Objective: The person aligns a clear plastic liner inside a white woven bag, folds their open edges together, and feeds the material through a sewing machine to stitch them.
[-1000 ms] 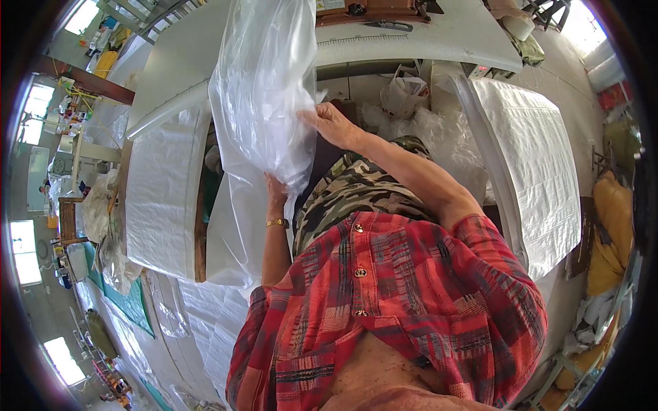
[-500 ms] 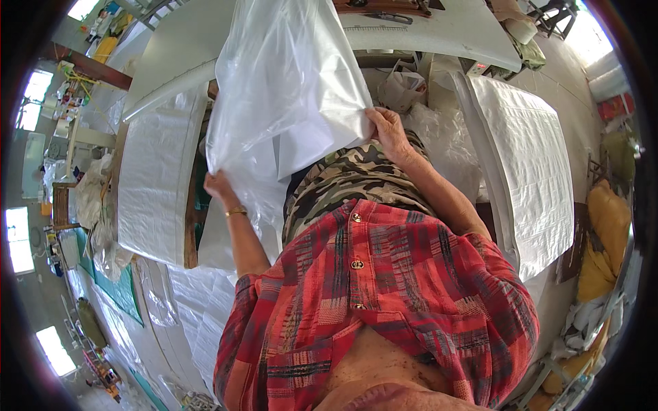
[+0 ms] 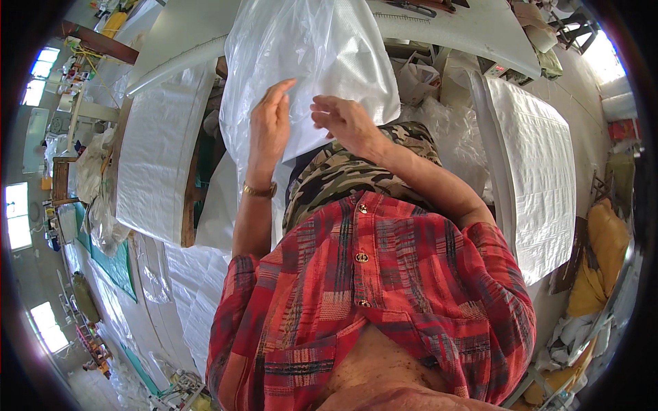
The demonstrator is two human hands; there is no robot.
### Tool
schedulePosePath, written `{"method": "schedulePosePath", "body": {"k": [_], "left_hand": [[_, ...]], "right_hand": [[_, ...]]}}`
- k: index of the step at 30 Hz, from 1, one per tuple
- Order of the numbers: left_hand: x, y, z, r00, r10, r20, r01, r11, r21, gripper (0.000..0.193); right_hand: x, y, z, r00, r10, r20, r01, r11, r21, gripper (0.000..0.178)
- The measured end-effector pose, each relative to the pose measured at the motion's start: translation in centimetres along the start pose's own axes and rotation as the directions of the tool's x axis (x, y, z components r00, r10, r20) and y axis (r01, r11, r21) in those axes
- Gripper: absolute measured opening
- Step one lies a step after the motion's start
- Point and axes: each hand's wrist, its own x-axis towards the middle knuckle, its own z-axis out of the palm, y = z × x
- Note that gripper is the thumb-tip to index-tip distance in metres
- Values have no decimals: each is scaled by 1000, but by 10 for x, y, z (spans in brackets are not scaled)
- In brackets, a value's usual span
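Note:
A clear plastic liner and a white woven sack (image 3: 363,61) hang together over the table's near edge and down toward my lap. My left hand (image 3: 271,123), with a watch on its wrist, is raised over the liner side, its fingers stretched and holding nothing. To its right, my right hand (image 3: 346,123) hovers above the sack with fingers loosely bent and apart, also holding nothing. A gap separates the two hands. Whether any fingertip touches the plastic I cannot tell.
Stacks of flat white sacks lie on both sides, a left stack (image 3: 161,157) and a right stack (image 3: 538,171). Across the front runs a pale table (image 3: 466,31) with a dark-handled tool (image 3: 411,8) on it. Crumpled clear plastic (image 3: 449,137) sits beneath the table, right of my legs.
Both hands have let go of the sack's and liner's lower edges. They have moved inward and up, toward each other over the plastic, and the sack now hangs loose.

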Motion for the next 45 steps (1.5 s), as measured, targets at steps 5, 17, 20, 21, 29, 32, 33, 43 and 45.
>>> {"method": "schedulePosePath", "body": {"k": [5,17,20,21,29,32,33,43,45], "left_hand": [[12,-2,18,998,-15,-56,8,993,-121,22],[12,4,26,999,30,28,-30,999,16,26],[10,4,27,998,-63,-24,62,998,-20,26],[11,2,27,994,-88,-63,87,996,-23,25],[13,-9,30,993,-106,-57,98,988,-123,28],[12,-9,27,993,-95,-67,89,992,-84,28],[12,-9,27,996,-85,-41,81,991,-104,29],[0,-1,42,975,-140,172,165,976,-141,45],[0,-1,44,970,-185,160,220,945,-243,36]], "right_hand": [[23,32,22,929,358,-91,-321,905,280,71],[-1,26,24,989,-68,-130,68,998,-5,23],[-5,23,25,977,66,-203,-16,970,243,31],[-2,25,25,962,156,-224,-101,966,240,42],[48,59,29,883,464,-70,-314,695,647,25],[42,57,23,927,368,-75,-264,780,567,22],[35,53,20,960,265,-87,-186,840,510,22],[-13,3,12,992,-123,-29,112,960,-258,29],[-17,3,3,965,-261,40,252,866,-431,28]]}}
